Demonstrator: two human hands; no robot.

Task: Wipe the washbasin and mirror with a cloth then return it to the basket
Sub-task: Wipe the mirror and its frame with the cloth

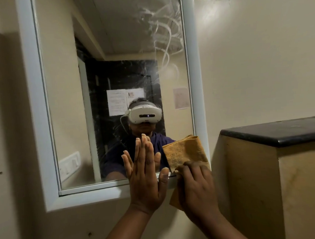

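Note:
A white-framed mirror (104, 49) hangs on the beige wall, with wet streaks near its upper right. My left hand (146, 175) lies flat against the lower glass and frame, fingers straight and holding nothing. My right hand (196, 186) presses an orange-brown cloth (184, 150) onto the mirror's lower right corner, the cloth spread over the glass and frame. The washbasin and the basket are out of view.
A beige partition with a black stone top (278, 131) stands close on the right, beside my right hand. The mirror reflects a person wearing a white headset, a dark doorway and a switch plate. Bare wall runs below and left of the frame.

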